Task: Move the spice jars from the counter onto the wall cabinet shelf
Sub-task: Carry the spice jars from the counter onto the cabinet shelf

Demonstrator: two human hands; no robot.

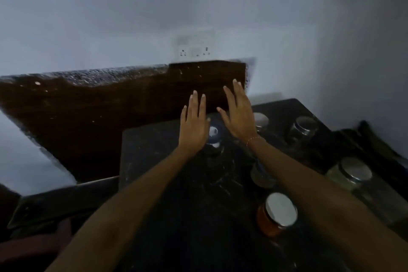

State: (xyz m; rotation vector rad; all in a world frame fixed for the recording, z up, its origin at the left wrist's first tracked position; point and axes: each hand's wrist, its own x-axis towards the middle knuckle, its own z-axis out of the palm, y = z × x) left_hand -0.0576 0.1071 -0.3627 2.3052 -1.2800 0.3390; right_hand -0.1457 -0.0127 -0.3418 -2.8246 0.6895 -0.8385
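Two bare hands are seen in the single head view, both raised over the dark marbled counter (154, 161) with fingers stretched out flat and nothing grasped. The left hand (193, 126) is spread wide, palm down, and the right hand (239, 115), marked by a thin bracelet (252, 140) at the wrist, is likewise held wide and tilted slightly inward. Between and just below the two hands a blue-lidded jar (213, 137) is seen on the counter; whether either hand touches it cannot be told, since the frame is blurred. Behind the fingertips a dark brown board (110, 112) with a speckled edge is seen against the pale wall (110, 17), on which a blurred socket plate (195, 51) is mounted. To the right, further spice jars are left standing on the counter: an orange-filled jar (276, 216) with a shiny lid nearest the camera, a greenish jar (351, 175) by the right forearm, a clear jar (303, 127) farther back, and another jar (260, 120) partly hidden behind the right hand. One more jar (260, 175) is largely covered by the right forearm.
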